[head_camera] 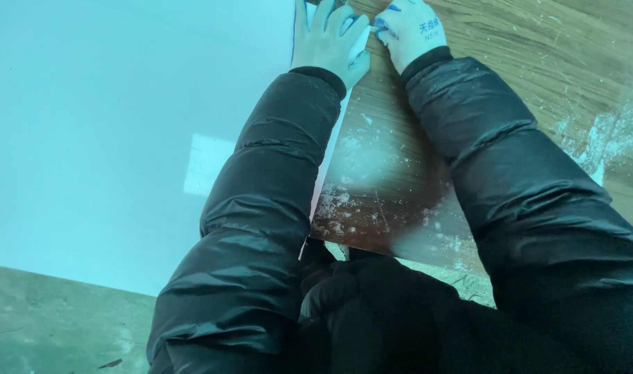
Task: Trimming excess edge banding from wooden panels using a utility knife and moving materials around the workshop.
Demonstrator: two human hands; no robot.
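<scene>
A pale, glossy sheet [108, 125] fills the left of the view, its edge lying over a dust-flecked wooden board [392, 173]. The gloved left hand [328, 41] lies flat on that edge, fingers spread open. Just beside it, the gloved right hand [411, 29] is curled — around what, I cannot tell.

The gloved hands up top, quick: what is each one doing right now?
Left hand: open, fingers spread, pressed flat on the pale smooth sheet at its edge.
Right hand: curled on the dusty brown wooden board; any grip cannot be told.
</scene>
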